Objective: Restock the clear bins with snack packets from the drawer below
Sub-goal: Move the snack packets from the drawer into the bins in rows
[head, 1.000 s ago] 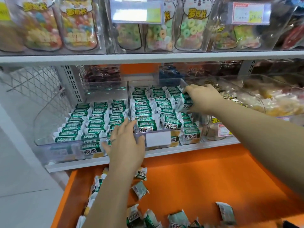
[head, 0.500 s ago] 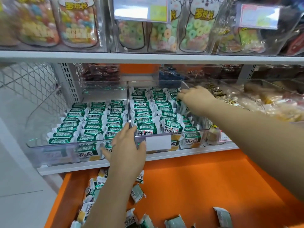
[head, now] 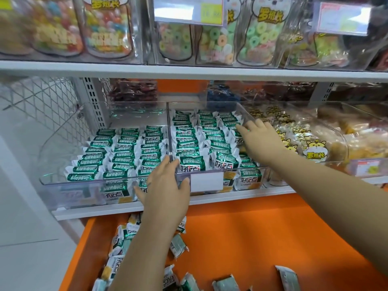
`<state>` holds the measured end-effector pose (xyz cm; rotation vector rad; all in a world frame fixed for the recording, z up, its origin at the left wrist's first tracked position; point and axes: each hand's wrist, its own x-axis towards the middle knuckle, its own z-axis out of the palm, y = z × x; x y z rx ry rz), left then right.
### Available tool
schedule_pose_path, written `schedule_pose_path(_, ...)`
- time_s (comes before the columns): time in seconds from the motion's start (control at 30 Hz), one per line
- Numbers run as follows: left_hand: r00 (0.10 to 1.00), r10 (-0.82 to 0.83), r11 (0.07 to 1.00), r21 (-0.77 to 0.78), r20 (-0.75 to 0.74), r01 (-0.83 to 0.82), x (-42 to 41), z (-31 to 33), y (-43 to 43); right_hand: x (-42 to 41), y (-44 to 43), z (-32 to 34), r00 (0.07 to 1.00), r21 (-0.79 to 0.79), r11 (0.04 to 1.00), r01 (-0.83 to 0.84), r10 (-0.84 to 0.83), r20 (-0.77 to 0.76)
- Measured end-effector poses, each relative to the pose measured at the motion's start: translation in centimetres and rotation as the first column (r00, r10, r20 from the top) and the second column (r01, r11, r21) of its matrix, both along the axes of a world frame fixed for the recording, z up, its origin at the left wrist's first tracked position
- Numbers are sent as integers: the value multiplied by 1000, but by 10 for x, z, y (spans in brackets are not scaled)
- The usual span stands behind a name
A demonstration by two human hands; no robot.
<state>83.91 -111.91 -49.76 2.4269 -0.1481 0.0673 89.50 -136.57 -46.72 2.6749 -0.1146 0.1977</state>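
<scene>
Two clear bins stand side by side on the middle shelf, the left bin (head: 63, 181) and the right bin (head: 245, 111), both lined with rows of green-and-white snack packets (head: 123, 156). My left hand (head: 165, 185) rests on the front rim where the two bins meet, fingers straight over the edge. My right hand (head: 259, 139) reaches into the right bin, its straight fingers touching the packets in the right-hand row (head: 228, 122). Below, the open orange drawer (head: 252, 232) holds several loose packets (head: 178, 245) along its left and front.
The shelf above carries clear bins of ring-candy bags (head: 214, 40) with price tags. To the right stands a bin of yellow-labelled snack bags (head: 315, 143). A wire mesh panel (head: 42, 106) closes the shelf's left end, and grey floor (head: 25, 238) lies left of the drawer.
My right hand slid back and left along the right-hand row, its fingers straightening out over the packets. My left hand stayed on the front rim.
</scene>
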Motion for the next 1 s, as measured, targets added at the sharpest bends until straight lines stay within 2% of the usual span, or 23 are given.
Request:
schedule_pose_path(0.2,1000,13,1000,9,3,-13,0,-1,-2,-2,5,-11,998,184,983,15,-3,-65)
schedule_pose_path(0.53,1000,0,999,34,24,-1,-3,-3,-3,-2,15,-10,990,293,948,123,-99,-97)
schedule_pose_path(0.6,996,15,1000,8,87,-16,-6,-6,-4,-17,17,-10,996,339,937,82,-85,-5)
schedule_pose_path(0.63,988,37,999,-38,150,-31,-8,-8,-4,-27,17,-12,994,340,940,15,-51,98)
schedule_pose_path(0.7,941,69,992,-127,330,-28,-12,-12,-3,-50,18,-21,936,310,925,-222,114,332)
schedule_pose_path(0.77,899,4,992,-117,438,52,-17,-18,-3,-77,18,-32,825,293,834,-467,293,483)
schedule_pose_path(0.8,900,-70,990,-83,430,117,-19,-25,-3,-89,17,-39,786,293,785,-546,359,504)
schedule_pose_path(0.87,917,-237,969,15,320,246,-23,-44,-2,-109,15,-54,774,345,714,-609,440,455)
schedule_pose_path(0.93,912,-357,933,116,202,339,-23,-69,3,-121,10,-75,799,389,700,-599,488,351)
schedule_pose_path(1.0,892,-443,880,230,84,415,-21,-95,9,-126,7,-96,852,472,719,-510,499,161)
